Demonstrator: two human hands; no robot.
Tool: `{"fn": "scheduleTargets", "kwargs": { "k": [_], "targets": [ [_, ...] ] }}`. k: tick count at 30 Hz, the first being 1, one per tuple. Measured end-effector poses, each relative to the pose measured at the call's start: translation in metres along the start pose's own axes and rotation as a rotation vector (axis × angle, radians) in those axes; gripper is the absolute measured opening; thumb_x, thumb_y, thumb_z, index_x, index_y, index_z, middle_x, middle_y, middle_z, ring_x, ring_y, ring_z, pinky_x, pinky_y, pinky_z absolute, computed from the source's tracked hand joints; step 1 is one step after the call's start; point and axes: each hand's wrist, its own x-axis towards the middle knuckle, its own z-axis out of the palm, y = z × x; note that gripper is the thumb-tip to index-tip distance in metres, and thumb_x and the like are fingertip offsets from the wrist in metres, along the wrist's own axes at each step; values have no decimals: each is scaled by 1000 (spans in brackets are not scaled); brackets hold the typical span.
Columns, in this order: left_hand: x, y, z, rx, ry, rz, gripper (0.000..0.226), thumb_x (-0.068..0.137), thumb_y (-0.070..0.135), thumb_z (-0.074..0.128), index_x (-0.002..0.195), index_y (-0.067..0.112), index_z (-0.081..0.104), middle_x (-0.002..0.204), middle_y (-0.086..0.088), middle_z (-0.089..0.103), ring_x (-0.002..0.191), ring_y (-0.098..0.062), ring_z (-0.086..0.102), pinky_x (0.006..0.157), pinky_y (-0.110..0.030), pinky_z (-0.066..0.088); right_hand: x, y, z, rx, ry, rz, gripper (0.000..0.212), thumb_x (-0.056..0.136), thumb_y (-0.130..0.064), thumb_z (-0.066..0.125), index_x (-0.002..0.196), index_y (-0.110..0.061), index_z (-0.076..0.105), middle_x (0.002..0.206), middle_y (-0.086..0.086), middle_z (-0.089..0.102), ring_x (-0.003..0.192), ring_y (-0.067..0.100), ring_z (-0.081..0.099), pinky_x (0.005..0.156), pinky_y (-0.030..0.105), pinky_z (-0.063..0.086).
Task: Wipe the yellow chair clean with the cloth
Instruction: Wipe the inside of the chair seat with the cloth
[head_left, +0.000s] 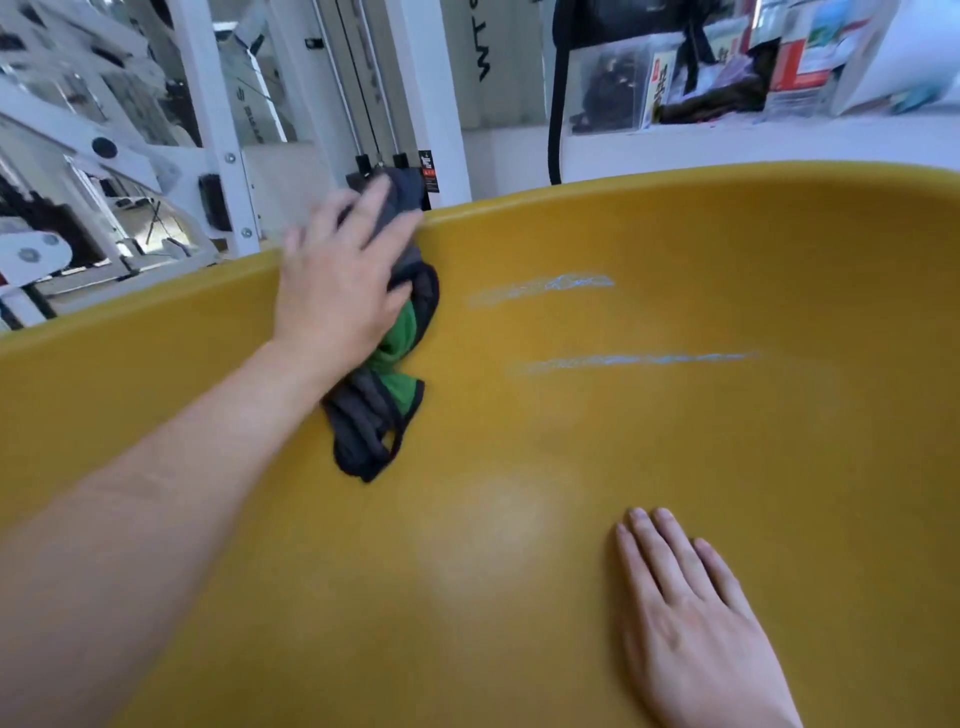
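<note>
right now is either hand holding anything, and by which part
The left hand presses the upper end of the crumpled grey-and-green cloth against the rim of the yellow plastic chair, fingers straight; the right hand rests flat, holding nothing.

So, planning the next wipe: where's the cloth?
Head view, left of centre: cloth under the left hand at the yellow chair's rim, left of two pale streaks.

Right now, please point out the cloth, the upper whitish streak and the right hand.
cloth (366, 421): head view, grey lower folds.
upper whitish streak (545, 286): head view, its middle.
right hand (691, 618): head view, its back.
</note>
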Motion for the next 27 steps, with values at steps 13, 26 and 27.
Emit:
{"fn": "scheduleTargets", "kwargs": {
  "k": [13, 26, 27],
  "targets": [
    [6, 25, 1, -91, -75, 167, 66, 79, 17, 64, 140, 26, 39, 151, -6, 37, 132, -32, 34, 98, -48, 33, -3, -1, -12, -22, -33, 31, 58, 81, -30, 42, 133, -6, 54, 141, 9, 51, 135, 23, 38, 111, 36, 20],
    [-32, 79, 25, -118, -118, 382, 76, 62, 13, 74, 134, 21, 51, 144, -5, 47, 119, -32, 41, 79, -45, 43, -5, -2, -15, 25, 4, 76, 50, 78, -30, 42, 116, -6, 62, 124, 10, 57, 126, 25, 43, 98, 36, 31],
    [2, 59, 19, -74, -38, 190, 76, 65, 13, 72, 136, 19, 47, 146, -5, 44, 119, -34, 39, 82, -47, 40, -4, -2, -14, 22, 16, 73, 49, 77, -30, 42, 116, -6, 62, 124, 10, 57, 126, 25, 43, 99, 35, 31]
  ]
}}
